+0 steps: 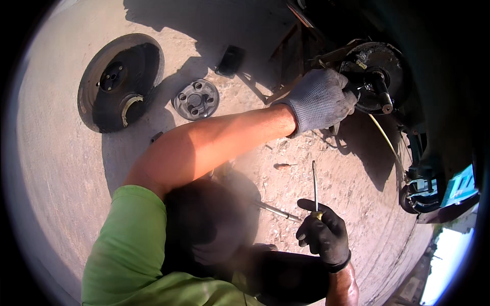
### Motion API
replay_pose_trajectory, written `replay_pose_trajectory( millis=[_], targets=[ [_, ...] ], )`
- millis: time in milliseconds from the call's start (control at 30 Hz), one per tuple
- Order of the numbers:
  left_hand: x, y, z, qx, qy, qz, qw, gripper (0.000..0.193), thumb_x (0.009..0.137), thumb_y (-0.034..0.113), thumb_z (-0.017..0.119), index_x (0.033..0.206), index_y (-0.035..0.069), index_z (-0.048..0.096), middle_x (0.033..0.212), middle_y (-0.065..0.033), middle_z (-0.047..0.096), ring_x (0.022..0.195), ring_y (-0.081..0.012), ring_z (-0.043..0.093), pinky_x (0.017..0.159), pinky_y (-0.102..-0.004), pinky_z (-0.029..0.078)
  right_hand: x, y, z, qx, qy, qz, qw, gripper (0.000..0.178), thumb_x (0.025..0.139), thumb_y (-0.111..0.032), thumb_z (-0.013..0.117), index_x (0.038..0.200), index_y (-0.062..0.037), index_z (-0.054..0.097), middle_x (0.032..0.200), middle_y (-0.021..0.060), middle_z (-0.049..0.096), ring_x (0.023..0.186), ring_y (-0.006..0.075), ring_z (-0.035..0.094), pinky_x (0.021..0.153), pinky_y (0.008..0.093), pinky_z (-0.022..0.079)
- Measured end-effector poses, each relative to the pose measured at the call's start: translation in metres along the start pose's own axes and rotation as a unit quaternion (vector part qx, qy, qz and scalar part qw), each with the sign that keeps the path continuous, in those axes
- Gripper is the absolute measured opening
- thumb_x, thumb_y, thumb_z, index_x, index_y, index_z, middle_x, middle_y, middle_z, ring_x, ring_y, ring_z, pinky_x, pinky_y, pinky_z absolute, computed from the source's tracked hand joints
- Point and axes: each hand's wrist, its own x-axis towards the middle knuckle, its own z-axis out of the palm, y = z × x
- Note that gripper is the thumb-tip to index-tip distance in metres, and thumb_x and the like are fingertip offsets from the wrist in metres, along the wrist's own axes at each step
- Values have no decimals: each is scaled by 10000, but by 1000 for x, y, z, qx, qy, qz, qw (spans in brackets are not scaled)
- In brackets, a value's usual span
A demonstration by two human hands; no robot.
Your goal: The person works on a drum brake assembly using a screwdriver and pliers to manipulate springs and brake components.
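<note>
My left hand (322, 99), in a grey knit glove, reaches to the near left edge of a dark wheel brake assembly (398, 61). Its fingers are curled at that edge, and what they grip is hidden. From the assembly's middle sticks out an axle stub (386, 99). Lower down, my right hand (325, 237), in a black glove, is closed round the yellowish handle of a screwdriver (315, 186). The screwdriver's long metal shaft points up, away from the brake assembly.
A large brake drum (153, 66) and a round hub plate with holes (200, 104) lie on the ground at left. Nearby are a black box-like object (230, 61), a small tool with an orange handle (282, 166) and a metal bar (278, 210). A thin yellowish cable (384, 131) hangs below the assembly.
</note>
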Motion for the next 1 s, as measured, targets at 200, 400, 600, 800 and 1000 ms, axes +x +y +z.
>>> replay_pose_trajectory(
  millis=[200, 400, 600, 800, 1000],
  targets=[
    [-4, 1, 13, -236, 54, -111, 964, 372, 1051, 262, 561, 860, 15, 764, 641, -106, 723, 579, -184, 737, 616, -303, 590, 13, 8, -1, -23, -24, -41, 999, 533, 1078, -314, 531, 1437, 80, 546, 838, 76, 727, 679, 120, 643, 672, 246, 535],
    [1, 4, 1, -309, 67, -149, 937, 345, 1037, 216, 559, 847, 3, 753, 685, -115, 744, 600, -182, 751, 588, -308, 587, 20, 15, -3, 2, -29, -57, 998, 538, 1053, -266, 511, 1460, 88, 520, 852, 85, 725, 639, 97, 622, 575, 215, 484],
    [-8, -5, -14, -290, 29, -93, 952, 349, 1045, 311, 605, 933, 40, 794, 737, -42, 751, 538, -157, 667, 546, -287, 542, 23, 15, -3, 51, 31, -126, 990, 532, 1055, -215, 451, 1501, 71, 492, 875, 92, 726, 604, 85, 609, 475, 192, 429],
    [-58, -37, -40, -303, -95, -188, 929, 360, 1037, 369, 642, 1082, 51, 804, 812, -29, 745, 647, -83, 651, 531, -222, 479, 31, 15, -18, -29, 47, -99, 994, 511, 1052, -228, 506, 1484, 45, 524, 872, 86, 739, 658, 75, 639, 464, 181, 422],
    [-119, -81, -22, -314, -147, -290, 892, 274, 1050, 268, 620, 1121, 69, 794, 920, -56, 776, 681, -106, 711, 653, -264, 575, 69, 46, -33, -196, -52, 37, 979, 386, 1028, -42, 604, 1414, -27, 608, 972, 89, 717, 815, 125, 717, 669, 278, 585]
  ],
)
